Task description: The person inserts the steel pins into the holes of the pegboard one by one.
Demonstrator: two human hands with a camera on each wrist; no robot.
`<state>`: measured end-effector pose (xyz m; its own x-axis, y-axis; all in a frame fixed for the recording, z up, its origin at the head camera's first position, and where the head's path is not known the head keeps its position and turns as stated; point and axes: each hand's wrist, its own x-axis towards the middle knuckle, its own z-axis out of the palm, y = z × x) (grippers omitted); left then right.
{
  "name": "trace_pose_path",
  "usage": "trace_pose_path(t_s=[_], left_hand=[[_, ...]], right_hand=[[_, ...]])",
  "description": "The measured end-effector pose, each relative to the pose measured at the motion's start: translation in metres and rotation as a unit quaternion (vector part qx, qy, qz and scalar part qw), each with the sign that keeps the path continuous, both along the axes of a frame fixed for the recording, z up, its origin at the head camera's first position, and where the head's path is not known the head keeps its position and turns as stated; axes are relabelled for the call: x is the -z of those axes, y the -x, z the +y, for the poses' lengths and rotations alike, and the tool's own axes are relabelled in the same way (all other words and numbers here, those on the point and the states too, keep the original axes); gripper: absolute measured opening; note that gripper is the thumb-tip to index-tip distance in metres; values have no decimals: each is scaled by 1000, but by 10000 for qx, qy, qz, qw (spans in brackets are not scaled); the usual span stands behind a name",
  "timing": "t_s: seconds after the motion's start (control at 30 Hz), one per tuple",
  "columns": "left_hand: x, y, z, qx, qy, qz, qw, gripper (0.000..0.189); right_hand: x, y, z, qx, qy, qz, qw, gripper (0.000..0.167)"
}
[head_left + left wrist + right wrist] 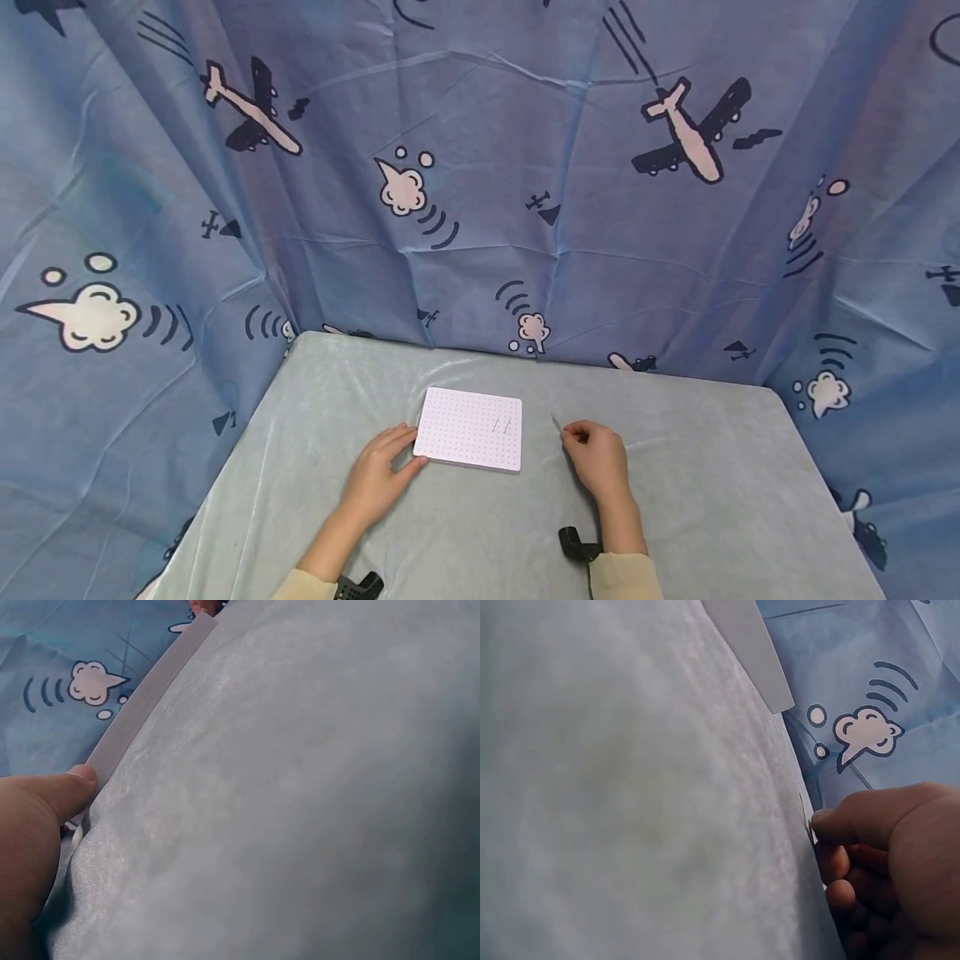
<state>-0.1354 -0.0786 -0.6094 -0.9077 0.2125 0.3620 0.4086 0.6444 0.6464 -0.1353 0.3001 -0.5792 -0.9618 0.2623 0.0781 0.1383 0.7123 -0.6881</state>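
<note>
Head: one white dotted board [456, 429] on pale cloth [690, 467], two thin lines [496, 424] on it; left hand [379, 477], loosely spread, touches near-left corner; right hand [600, 458] pinches one thin piece [557, 423], right of board. Patterned curtain [480, 125] behind.
Left wrist: thumb [71, 791] against board's edge.
Right wrist: thumb partly hides piece.

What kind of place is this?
Maybe a curtained-off work corner: blue airplane-print cloth hangs behind a cloth-covered table, and a white dotted board lies on it.
</note>
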Motion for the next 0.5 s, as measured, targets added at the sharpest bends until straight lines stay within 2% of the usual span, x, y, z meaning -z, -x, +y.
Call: trace_pose_path(t_s=[0.3, 0.5], left_hand=[[-1, 0, -1, -1, 7, -155, 9999, 48], [-1, 1, 0, -25, 35, 13, 10000, 48]], right_hand=[[1, 0, 1, 66, 519, 224, 9984, 14], [-2, -2, -1, 95, 840, 498, 9952, 10]])
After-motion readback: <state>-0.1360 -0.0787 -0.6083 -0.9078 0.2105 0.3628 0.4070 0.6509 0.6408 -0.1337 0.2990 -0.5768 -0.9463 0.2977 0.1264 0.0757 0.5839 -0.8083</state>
